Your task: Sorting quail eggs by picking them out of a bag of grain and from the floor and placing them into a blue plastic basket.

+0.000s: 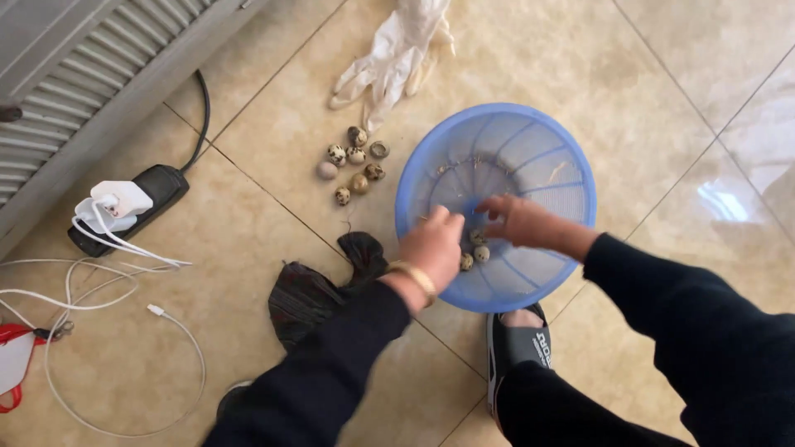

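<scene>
I see both hands inside the blue plastic basket [530, 141] on the tiled floor [646, 74]: left hand [435, 244] curled, grip unclear, right hand [517, 219] loosely open above speckled quail eggs [475, 248]. More eggs [354, 164] lie just outside the rim.

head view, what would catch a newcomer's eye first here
The bright blue mesh basket at centre right stands out first, with both hands inside it: the left hand and right hand reach among a few speckled eggs at its bottom. Left of it, a cluster of small speckled eggs lies on the tan floor tiles, with a pale rubber glove above them.
</scene>
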